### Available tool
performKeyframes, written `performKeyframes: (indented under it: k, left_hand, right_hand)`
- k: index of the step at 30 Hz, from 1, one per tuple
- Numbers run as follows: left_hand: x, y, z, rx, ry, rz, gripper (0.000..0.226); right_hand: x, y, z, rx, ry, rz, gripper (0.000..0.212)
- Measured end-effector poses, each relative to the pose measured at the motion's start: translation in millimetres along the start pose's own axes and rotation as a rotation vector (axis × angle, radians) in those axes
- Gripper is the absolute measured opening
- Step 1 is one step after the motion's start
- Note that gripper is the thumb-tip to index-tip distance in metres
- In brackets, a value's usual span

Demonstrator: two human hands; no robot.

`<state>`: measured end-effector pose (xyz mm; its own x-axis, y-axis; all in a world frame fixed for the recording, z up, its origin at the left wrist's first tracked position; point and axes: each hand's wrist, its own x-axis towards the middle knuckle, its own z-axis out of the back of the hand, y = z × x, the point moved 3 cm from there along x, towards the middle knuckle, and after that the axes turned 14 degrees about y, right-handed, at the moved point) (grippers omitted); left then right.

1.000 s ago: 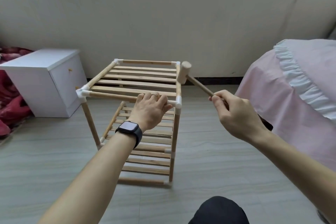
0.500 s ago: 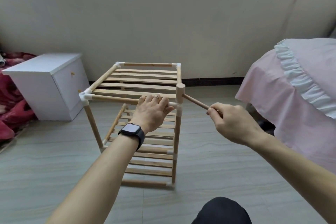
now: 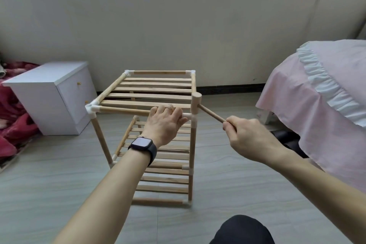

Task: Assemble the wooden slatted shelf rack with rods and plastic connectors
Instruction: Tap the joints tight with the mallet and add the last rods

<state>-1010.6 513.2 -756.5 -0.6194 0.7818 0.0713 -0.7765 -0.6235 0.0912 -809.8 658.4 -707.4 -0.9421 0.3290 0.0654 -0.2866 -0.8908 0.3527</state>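
Centrally, the left hand (image 3: 165, 121) grips the rack's (image 3: 150, 97) front rod (image 3: 122, 110). The right hand (image 3: 250, 137) holds a wooden mallet (image 3: 198, 102) whose head meets the near-right corner connector (image 3: 193, 118).

The rack (image 3: 150, 96) is pale honey wood with white corner connectors (image 3: 92, 108). The mallet (image 3: 197, 101), just past the fingers (image 3: 230, 125) of the right hand (image 3: 251, 139), is the same light wood. A gold ring (image 3: 168, 107) bands a finger of the left hand (image 3: 163, 123); behind it, a black watch (image 3: 143, 143). Cabinet (image 3: 39, 101) white; bedspread (image 3: 307, 134) pink, white-ruffled; floor (image 3: 59, 184) grey wood-grain.
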Motion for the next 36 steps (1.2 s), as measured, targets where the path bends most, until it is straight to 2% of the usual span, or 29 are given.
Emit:
performKeyframes:
  k: [1,3,4,5,7,8,11,12,15,16,19,20,23,26,28,30,31,34,35,36]
  left_hand:
    - [0,0,-1,-0.001,-0.001,-0.002,0.041]
    - [0,1,-1,0.002,-0.013,-0.005,0.042]
    - [-1,1,-2,-0.002,-0.013,-0.004,0.042]
    - [-1,1,-2,-0.005,-0.015,-0.005,0.042]
    - [0,1,-2,-0.005,-0.015,-0.006,0.042]
    - [-1,1,-2,-0.005,-0.012,-0.006,0.042]
    - [-1,1,-2,-0.007,-0.018,-0.005,0.041]
    - [-1,1,-2,-0.007,-0.015,-0.004,0.041]
    - [-1,1,-2,-0.005,-0.012,-0.007,0.04]
    - [-1,1,-2,-0.01,-0.006,-0.006,0.04]
    - [-1,0,-1,-0.011,-0.008,-0.005,0.04]
    - [-1,0,-1,-0.011,-0.005,-0.004,0.041]
    - [-3,0,0,-0.031,-0.007,-0.006,0.043]
    - [-7,-1,1,-0.055,-0.013,0.004,0.055]
    - [-7,-4,0,-0.053,-0.023,0.036,0.06]
    - [-5,-7,0,-0.048,-0.048,0.067,0.058]
    - [-4,-7,0,-0.048,-0.046,0.074,0.057]
    - [-2,-5,0,-0.067,-0.029,0.068,0.05]
    - [-2,-4,0,-0.072,-0.025,0.063,0.047]
    - [-3,-4,0,-0.066,-0.026,0.056,0.044]
  right_hand:
    - [1,-2,2,-0.002,-0.035,-0.005,0.024]
    - [-3,1,8,0.167,-0.208,0.092,0.019]
    - [-5,1,6,0.215,-0.234,0.107,0.018]
    - [-6,3,3,0.215,-0.204,0.1,0.019]
    - [-3,-1,-6,0.091,-0.007,0.0,0.024]
    - [-2,-4,-4,0.07,0.006,-0.036,0.025]
    - [-2,-7,8,0.275,-0.186,0.042,0.021]
    - [-3,-7,8,0.294,-0.196,0.058,0.021]
    - [0,-5,-2,0.067,0.018,-0.016,0.025]
    - [0,-6,0,0.055,0.004,-0.036,0.025]
    - [-3,-7,4,0.25,-0.173,0.054,0.02]
    - [-5,-5,2,0.248,-0.16,0.06,0.021]
    - [-4,-8,-11,0.078,0.017,-0.03,0.025]
    - [-5,-12,-4,0.206,-0.129,-0.001,0.022]
    - [-6,-11,-6,0.242,-0.128,0.025,0.022]
    - [-4,-12,-12,0.131,-0.011,-0.015,0.025]
    - [-4,-13,-12,0.101,-0.015,-0.039,0.026]
    - [-8,-14,-3,0.275,-0.244,0.046,0.021]
    - [-8,-13,-3,0.285,-0.242,0.058,0.021]
    - [-7,-12,-6,0.226,-0.167,0.041,0.022]
